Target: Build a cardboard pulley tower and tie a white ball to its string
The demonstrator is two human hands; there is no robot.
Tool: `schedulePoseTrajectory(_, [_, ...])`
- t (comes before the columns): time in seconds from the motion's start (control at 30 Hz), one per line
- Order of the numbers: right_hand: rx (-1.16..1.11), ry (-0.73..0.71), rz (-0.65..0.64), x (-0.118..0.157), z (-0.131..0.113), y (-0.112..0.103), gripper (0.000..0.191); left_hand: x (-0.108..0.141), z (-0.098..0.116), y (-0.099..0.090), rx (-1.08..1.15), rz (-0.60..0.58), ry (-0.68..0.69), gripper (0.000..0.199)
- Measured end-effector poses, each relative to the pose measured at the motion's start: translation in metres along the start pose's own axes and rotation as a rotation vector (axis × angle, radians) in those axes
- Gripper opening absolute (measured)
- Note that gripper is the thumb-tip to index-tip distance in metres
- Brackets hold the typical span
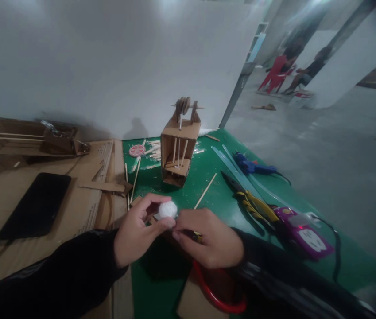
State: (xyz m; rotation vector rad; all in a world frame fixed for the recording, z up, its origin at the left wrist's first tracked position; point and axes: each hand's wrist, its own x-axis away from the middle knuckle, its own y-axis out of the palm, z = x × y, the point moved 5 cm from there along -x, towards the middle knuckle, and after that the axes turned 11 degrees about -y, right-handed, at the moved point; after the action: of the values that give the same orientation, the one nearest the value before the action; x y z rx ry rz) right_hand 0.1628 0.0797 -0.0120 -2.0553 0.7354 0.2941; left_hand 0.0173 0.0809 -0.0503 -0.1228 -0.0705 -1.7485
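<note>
Between the thumb and fingers of my left hand (141, 228) is a small white ball (168, 209). My right hand (207, 237) is closed in a pinch right beside the ball; whatever its fingertips hold is hidden. A bit of yellow and black (197, 237) shows under the right fingers, too little to name. Beyond both hands stands an upright cardboard frame (180, 153) with cardboard discs (184, 105) on a stick across its top and a white string running down through it.
Wooden sticks (154, 153) and a red-white tape roll (137, 150) lie behind. Pliers (254, 201), a blue glue gun (250, 165), clear glue sticks (229, 164) and a purple power box (304, 232) lie right. Left are a phone (36, 204) and another cardboard build (35, 139). A red handle (216, 299) curves below.
</note>
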Motion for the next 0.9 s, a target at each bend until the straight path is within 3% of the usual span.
schedulePoseTrajectory(0.17, [0.000,-0.042,-0.003,0.000,-0.004,-0.004,0.012,-0.002,0.002,0.004,0.164,-0.106,-0.043,0.032])
schedulePoseTrajectory(0.33, [-0.014,-0.049,-0.002,0.000,-0.002,-0.002,0.014,-0.003,0.000,0.002,0.214,-0.118,-0.051,0.026])
schedulePoseTrajectory(0.5, [0.022,-0.063,-0.008,0.002,0.003,-0.001,0.013,-0.002,-0.002,0.003,0.422,-0.208,-0.115,0.028])
schedulePoseTrajectory(0.8, [0.131,-0.045,-0.087,0.003,0.010,0.004,0.011,-0.005,-0.001,-0.001,0.461,-0.118,-0.113,0.026])
schedulePoseTrajectory(0.9, [0.106,-0.046,-0.056,0.003,0.010,0.002,0.011,-0.007,-0.002,-0.002,0.486,-0.116,-0.134,0.028])
